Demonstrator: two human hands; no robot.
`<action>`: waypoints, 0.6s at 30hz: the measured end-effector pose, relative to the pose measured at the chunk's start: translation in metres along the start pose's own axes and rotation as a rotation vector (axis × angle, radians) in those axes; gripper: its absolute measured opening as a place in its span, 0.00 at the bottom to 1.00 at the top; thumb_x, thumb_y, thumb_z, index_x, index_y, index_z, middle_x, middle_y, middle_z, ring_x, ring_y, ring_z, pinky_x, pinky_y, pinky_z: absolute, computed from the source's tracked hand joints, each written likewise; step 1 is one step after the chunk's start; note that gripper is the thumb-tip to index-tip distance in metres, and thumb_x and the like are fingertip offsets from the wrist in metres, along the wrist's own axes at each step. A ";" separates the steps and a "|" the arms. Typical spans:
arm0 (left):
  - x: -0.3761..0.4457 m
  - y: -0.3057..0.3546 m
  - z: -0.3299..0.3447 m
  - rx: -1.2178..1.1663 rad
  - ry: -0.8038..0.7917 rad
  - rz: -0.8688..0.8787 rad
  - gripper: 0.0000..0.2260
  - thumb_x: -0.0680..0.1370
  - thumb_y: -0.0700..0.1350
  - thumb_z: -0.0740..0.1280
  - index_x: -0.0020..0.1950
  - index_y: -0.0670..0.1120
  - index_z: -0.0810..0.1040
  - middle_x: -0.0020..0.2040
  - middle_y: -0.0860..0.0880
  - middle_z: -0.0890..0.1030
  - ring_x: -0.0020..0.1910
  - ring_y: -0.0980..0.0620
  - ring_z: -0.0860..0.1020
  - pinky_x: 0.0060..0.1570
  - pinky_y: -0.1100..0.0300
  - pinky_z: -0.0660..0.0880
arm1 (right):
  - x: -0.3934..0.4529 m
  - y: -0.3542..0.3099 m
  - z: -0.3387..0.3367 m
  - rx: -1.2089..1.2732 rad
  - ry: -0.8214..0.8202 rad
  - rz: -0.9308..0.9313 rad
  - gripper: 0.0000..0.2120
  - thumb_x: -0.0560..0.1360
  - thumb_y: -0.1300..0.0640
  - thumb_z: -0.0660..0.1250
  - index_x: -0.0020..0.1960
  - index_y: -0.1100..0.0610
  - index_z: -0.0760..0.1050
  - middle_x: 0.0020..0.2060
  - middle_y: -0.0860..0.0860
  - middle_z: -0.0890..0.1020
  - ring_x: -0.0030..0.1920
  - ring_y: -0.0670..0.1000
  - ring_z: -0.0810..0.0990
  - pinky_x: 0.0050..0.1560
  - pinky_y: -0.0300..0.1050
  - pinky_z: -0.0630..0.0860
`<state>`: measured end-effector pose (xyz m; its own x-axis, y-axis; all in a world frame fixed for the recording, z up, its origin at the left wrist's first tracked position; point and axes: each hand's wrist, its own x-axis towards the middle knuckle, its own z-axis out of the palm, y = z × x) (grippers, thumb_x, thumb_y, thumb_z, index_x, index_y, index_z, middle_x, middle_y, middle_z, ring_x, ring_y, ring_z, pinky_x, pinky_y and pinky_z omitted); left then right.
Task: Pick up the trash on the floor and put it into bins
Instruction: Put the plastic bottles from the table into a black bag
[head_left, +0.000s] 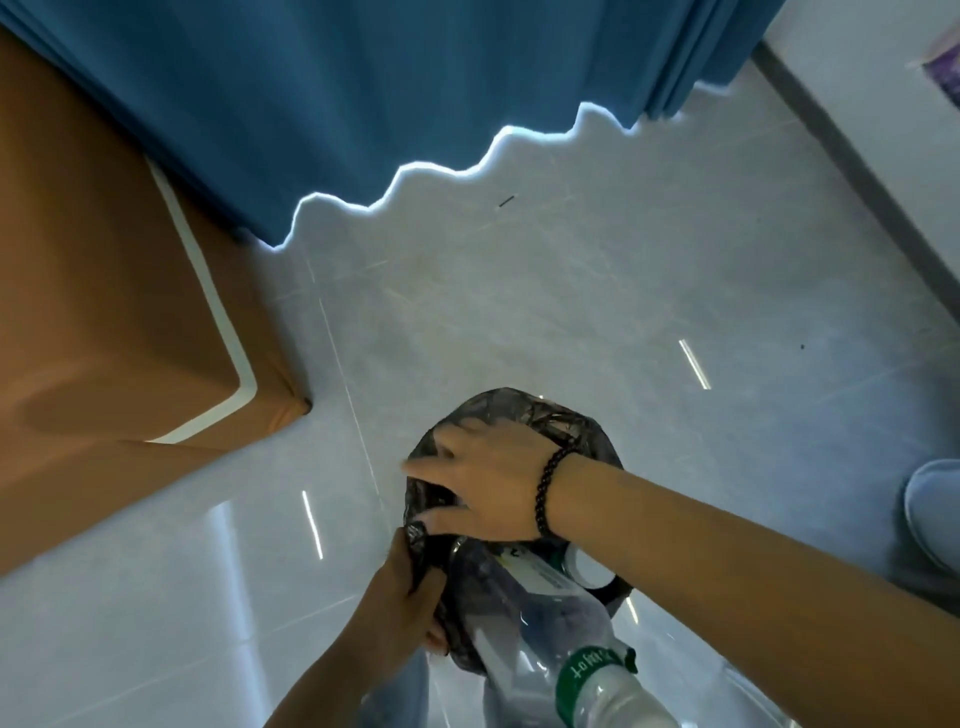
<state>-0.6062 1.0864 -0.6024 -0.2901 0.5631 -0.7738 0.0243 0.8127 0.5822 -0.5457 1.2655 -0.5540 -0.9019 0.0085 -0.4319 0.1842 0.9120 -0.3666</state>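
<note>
One bin (511, 415), lined with one dark, crinkled bag (524, 410), stands on the floor (571, 291) near the bottom centre of the head view. Most of its opening is hidden by the hands.

Two hands at the bin:
- Right hand (493, 483), coming in from the right, lies across the bin's top, fingers spread and fairly straight, palm down on the bag liner. It grips nothing that I can see. One black bead bracelet (550, 493) on that wrist.
- Left hand (415, 587), coming from the bottom edge, has its fingers curled round the bag's near-left edge, pinching the plastic against the rim.

Plastic bottles: at least two clear ones at the bin's near side. One (597, 680) has a green-and-white label and lies tilted toward the bottom edge. Another (524, 577), with a pale label, sits just above it, against the bin's rim. Whether they rest in the bin or beside it, I cannot tell.

Around:
- One brown-covered piece of furniture (104, 312) with a white trim line, left side.
- One blue curtain (363, 78) across the top, its hem just above the floor, with bright light under it.
- One grey skirting strip (857, 171) along the wall, upper right.
- One light shoe (935, 509) at the right edge.
- Two small dark specks on the tiles: one (506, 201) near the curtain hem, one (802, 346) to the right.
</note>
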 end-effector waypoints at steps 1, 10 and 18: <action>0.004 0.001 -0.006 -0.017 0.007 -0.006 0.12 0.81 0.36 0.55 0.63 0.47 0.63 0.35 0.44 0.81 0.25 0.51 0.81 0.26 0.59 0.79 | 0.002 0.003 0.008 0.008 -0.031 0.022 0.30 0.78 0.37 0.53 0.75 0.51 0.57 0.65 0.55 0.67 0.63 0.56 0.67 0.59 0.52 0.68; 0.020 -0.009 -0.074 -0.026 -0.033 0.044 0.11 0.81 0.38 0.57 0.61 0.50 0.62 0.38 0.38 0.81 0.29 0.41 0.82 0.27 0.52 0.80 | 0.021 0.019 0.019 0.705 0.837 0.397 0.15 0.76 0.50 0.59 0.58 0.54 0.76 0.49 0.47 0.79 0.53 0.46 0.74 0.58 0.41 0.72; 0.024 -0.030 -0.102 0.014 -0.074 0.050 0.08 0.81 0.39 0.57 0.59 0.45 0.62 0.37 0.39 0.81 0.28 0.44 0.82 0.28 0.53 0.80 | 0.054 -0.010 0.037 0.586 0.880 0.482 0.14 0.72 0.56 0.61 0.56 0.54 0.77 0.54 0.50 0.79 0.63 0.51 0.72 0.69 0.61 0.62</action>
<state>-0.7118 1.0603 -0.6129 -0.2168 0.6121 -0.7605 0.0505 0.7850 0.6174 -0.5820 1.2413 -0.6039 -0.6067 0.7949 0.0069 0.5274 0.4090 -0.7447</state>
